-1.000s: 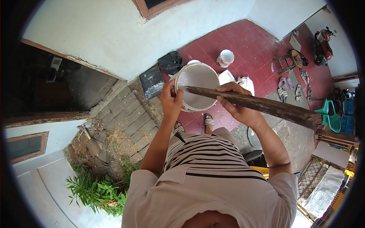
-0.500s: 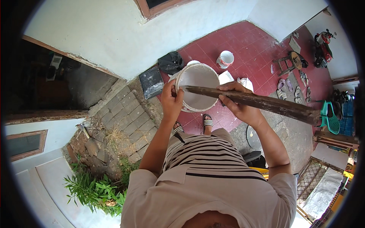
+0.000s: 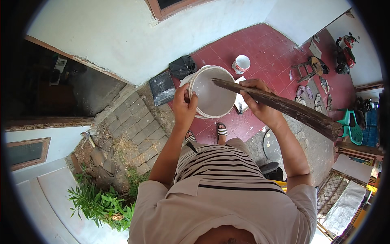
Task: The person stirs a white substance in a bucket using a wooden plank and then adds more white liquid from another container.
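A white bucket (image 3: 205,106) with a pale greyish coating inside is in front of me, its mouth facing up toward me. My left hand (image 3: 185,105) grips its left rim, thumb on the inner side. In my right hand (image 3: 260,101) is a long dark wooden stick (image 3: 290,108), narrow at one end and wide at the other. The narrow tip lies over the bucket's mouth, and the wide end reaches out to the right. Whether the tip touches the bucket's inside, I cannot tell.
A smaller white pail (image 3: 241,64) stands on the red tiles beyond. Black bags (image 3: 162,87) lie by the wall. Sandals (image 3: 304,91), a wooden stool (image 3: 308,68) and a green plastic chair (image 3: 352,127) are at the right. A plant (image 3: 101,203) grows at the lower left.
The stick's narrow tip has shifted right and up, away from the left rim, and the stick now slopes more steeply. My right hand has moved slightly right. My left hand still holds the rim.
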Demonstrator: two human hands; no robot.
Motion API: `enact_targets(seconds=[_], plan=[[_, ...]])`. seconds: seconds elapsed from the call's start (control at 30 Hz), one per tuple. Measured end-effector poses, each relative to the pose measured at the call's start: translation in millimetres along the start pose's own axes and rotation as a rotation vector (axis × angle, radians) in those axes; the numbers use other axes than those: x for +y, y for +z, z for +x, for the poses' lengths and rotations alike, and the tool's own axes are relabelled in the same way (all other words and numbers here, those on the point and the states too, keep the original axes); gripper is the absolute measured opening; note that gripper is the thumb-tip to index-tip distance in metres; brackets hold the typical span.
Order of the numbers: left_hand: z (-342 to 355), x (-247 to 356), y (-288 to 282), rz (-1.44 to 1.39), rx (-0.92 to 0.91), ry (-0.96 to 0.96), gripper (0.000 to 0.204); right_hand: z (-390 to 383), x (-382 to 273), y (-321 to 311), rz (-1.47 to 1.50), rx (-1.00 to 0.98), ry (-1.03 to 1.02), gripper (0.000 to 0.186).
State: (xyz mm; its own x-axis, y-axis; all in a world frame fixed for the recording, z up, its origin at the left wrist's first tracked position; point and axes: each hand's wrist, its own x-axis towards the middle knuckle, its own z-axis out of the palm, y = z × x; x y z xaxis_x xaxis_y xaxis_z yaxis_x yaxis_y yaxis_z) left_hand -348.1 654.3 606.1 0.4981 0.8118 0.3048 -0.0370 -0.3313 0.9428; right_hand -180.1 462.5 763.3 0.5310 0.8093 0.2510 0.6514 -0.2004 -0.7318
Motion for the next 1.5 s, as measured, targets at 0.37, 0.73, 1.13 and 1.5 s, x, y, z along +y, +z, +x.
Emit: enact_targets(seconds=[0.37, 0.73, 1.13, 1.5], plan=[[1, -1, 0, 0.056, 0.037, 0.097, 0.03, -21, 7, 13, 0.189, -0.076, 0.065, 0.018], [-2, -11, -3, 0.034, 0.02, 0.049, 0.031, -3, 2, 0, 0.133, -0.035, 0.113, 0.018], [-10, -29, -14, -0.008, -0.018, -0.245, 0.032, -6, 13, -11, 0.424, 0.135, 0.204, 0.015], [-30, -40, 4, -0.275, 0.034, -0.479, 0.028, 3, -11, -37, 0.241, 0.21, 0.165, 0.011]])
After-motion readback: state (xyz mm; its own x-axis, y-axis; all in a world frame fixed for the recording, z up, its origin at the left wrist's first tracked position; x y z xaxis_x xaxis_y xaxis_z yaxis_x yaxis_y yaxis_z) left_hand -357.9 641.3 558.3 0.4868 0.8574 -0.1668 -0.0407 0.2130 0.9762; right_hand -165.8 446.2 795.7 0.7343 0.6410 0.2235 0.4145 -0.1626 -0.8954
